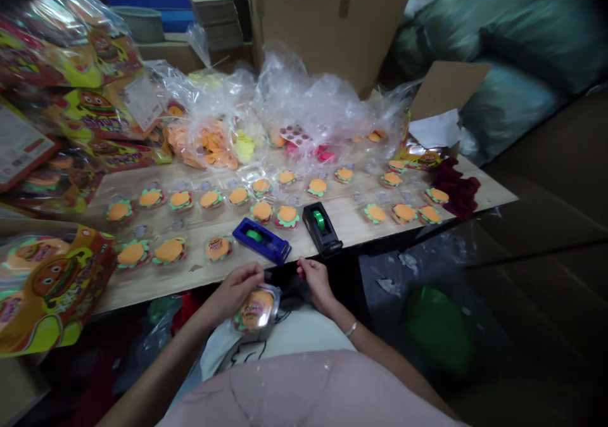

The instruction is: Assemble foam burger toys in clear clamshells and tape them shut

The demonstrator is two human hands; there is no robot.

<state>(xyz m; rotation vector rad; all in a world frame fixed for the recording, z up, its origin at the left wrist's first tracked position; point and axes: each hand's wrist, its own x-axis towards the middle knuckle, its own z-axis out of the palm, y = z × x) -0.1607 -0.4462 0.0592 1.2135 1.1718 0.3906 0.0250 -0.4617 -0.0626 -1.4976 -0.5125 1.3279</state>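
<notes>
A clear plastic box with a toy burger inside is gripped along its top by my left hand, just off the table's front edge. To its right, my right hand has its thumb and fingers pinched together; whatever may be between them is too small to make out. Right above these fingers stands a black tape dispenser with a green roll. A blue tape dispenser lies beyond my left hand, also with a green roll. One toy burger with a printed label rests left of the blue dispenser.
Rows of toy burgers in clear packs cover the wooden table. Plastic bags with orange, yellow and red pieces line the back. Printed burger boxes stand at left, an open carton and dark red cloth at right.
</notes>
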